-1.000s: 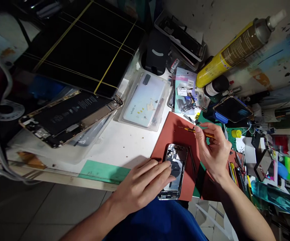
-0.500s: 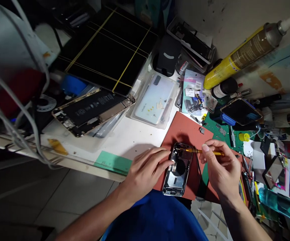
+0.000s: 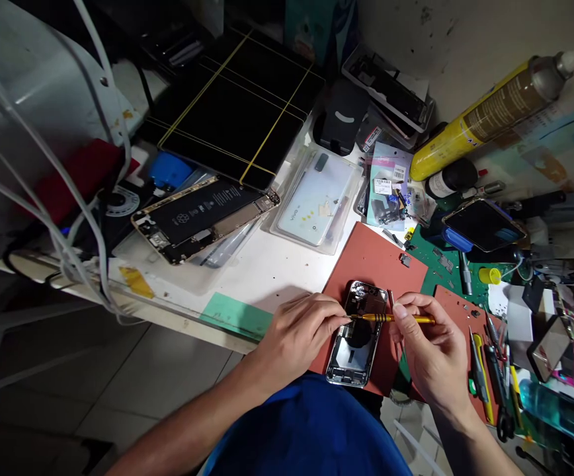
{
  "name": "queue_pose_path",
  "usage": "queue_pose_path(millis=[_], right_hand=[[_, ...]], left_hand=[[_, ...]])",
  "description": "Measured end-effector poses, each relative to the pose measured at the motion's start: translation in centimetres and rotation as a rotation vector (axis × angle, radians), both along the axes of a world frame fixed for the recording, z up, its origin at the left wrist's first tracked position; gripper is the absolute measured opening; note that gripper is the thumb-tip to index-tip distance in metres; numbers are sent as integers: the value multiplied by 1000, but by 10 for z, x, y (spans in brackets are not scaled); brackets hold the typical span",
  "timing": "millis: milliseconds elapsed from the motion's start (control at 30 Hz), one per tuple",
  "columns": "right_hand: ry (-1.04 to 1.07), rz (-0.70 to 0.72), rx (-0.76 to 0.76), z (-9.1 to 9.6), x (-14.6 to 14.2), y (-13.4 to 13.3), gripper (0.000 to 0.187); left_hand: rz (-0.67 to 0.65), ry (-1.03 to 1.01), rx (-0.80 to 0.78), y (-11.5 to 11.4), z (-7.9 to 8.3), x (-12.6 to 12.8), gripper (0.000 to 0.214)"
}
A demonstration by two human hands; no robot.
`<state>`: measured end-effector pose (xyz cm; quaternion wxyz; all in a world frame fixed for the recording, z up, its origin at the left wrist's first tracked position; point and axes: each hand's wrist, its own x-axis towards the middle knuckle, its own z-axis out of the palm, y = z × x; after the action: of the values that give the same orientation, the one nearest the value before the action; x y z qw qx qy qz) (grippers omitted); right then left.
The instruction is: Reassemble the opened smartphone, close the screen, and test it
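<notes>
An opened phone housing, its inner parts bare, lies on a red-brown mat. My right hand is closed around a gold screwdriver, held level across the phone. A slim tool, perhaps tweezers, shows just below the same fingers. At the phone's left edge my left hand is closed, thumb and fingertips pinched at the screwdriver's tip. Whatever is between those fingertips is too small to make out.
Left stand an opened phone with a battery, a banded tablet and a bagged white phone. To the right are a yellow spray can, a green mat, knives and pliers, and a bottle.
The screwdriver's tip has moved from the phone's upper part down and left to my left fingertips. My left hand has closed into a pinch there. The view has shifted slightly.
</notes>
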<state>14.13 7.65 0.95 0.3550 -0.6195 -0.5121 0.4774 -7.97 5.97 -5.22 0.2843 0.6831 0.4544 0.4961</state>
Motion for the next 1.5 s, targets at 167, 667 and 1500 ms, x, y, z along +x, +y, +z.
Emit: queue_pose_path(millis=[167, 667, 1500], right_hand=[[-149, 15, 147, 11, -3, -6, 12], [-386, 201, 432, 16, 1, -11, 22], [-414, 289, 383, 21, 3, -6, 20]], left_hand=[[-3, 69, 25, 0, 1, 2, 11], [-12, 180, 57, 1, 2, 4, 14], [-6, 298, 116, -5, -3, 7, 15]])
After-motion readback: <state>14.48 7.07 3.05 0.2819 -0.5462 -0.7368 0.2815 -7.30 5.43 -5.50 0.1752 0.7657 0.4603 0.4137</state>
